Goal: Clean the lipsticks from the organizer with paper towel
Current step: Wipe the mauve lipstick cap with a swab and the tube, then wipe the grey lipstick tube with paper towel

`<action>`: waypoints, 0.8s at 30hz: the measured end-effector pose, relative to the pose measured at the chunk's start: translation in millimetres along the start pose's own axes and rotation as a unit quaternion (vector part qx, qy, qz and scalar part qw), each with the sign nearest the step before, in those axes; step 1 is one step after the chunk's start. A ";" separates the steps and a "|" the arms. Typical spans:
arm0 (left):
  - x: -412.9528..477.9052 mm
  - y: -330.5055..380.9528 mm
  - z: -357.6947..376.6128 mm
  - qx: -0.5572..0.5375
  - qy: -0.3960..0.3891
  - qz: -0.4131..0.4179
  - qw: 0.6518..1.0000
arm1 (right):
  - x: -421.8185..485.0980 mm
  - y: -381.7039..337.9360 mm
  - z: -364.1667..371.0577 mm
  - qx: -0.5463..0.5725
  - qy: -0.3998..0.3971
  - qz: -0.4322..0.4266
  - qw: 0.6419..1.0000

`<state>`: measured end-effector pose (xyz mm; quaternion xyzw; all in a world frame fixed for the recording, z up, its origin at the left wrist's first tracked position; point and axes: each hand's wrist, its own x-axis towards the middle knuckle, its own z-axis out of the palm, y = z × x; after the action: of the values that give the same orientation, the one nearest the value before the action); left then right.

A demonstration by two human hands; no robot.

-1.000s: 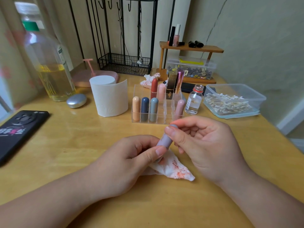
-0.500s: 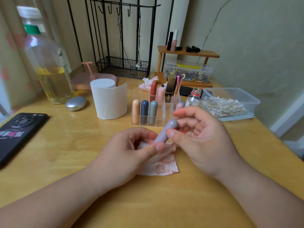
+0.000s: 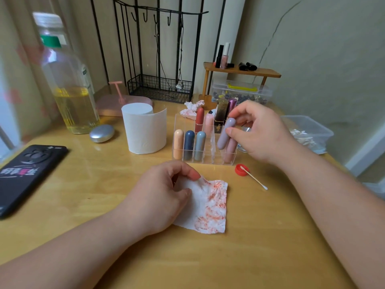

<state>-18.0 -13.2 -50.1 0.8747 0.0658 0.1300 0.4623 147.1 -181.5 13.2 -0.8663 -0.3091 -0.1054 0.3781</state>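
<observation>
Two hands, apart: my right hand (image 3: 260,132) pinches the tilted lilac lipstick (image 3: 226,133) over the organizer (image 3: 208,160)'s front row; left hand (image 3: 162,197) pinches the paper towel (image 3: 210,205).

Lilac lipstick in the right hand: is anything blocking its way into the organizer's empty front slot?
Nothing visible. The lilac lipstick hangs tilted above the organizer, its lower end near the free slot between the grey-blue lipstick and the pink lipstick.
</observation>
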 end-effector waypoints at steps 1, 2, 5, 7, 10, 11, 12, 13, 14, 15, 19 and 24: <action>-0.3 0.3 -0.8 0.010 -0.005 0.002 1.000 | 0.2 0.1 2.0 -0.016 -0.008 -0.007 1.000; -0.8 0.7 -1.3 0.020 -0.008 0.006 1.000 | 0.0 -0.5 3.2 -0.034 -0.015 -0.014 0.999; -2.7 2.3 -1.4 0.046 -0.002 0.026 0.999 | -1.8 -2.0 5.7 -0.066 -0.032 -0.022 0.997; -4.3 4.7 -1.5 0.059 0.006 0.040 0.997 | -4.1 -0.6 7.9 -0.084 -0.047 -0.020 0.995; -5.9 6.5 -2.8 0.089 0.006 0.049 0.995 | -7.5 1.4 9.8 -0.112 -0.066 -0.011 0.991; -6.0 6.4 -3.0 0.103 0.002 0.051 0.993 | -8.1 1.6 9.9 -0.116 -0.069 -0.013 0.991; -6.2 6.5 -3.2 0.113 -0.002 0.052 0.992 | -8.3 1.1 9.7 -0.118 -0.072 -0.016 0.990; -6.1 6.7 -3.4 0.121 -0.005 0.053 0.991 | -8.5 0.1 9.2 -0.123 -0.073 -0.016 0.990; -5.9 7.0 -3.6 0.127 -0.007 0.053 0.990 | -8.5 -1.2 8.3 -0.127 -0.072 -0.018 0.989; -5.7 6.7 -4.0 0.134 -0.008 0.054 0.989 | -8.8 -2.9 7.6 -0.132 -0.067 -0.020 0.989; -4.9 4.8 -7.2 0.172 -0.018 0.051 0.984 | -10.5 -13.6 8.8 -0.128 -0.033 -0.055 0.990; -4.1 4.8 -10.8 0.189 -0.037 0.062 0.979 | -1.5 -31.0 18.2 -0.132 -0.061 -0.087 0.986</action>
<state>-25.1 -8.3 -41.0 0.9529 0.0171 0.1110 0.2819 125.9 -152.8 18.2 -0.8833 -0.3886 -0.1247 0.2306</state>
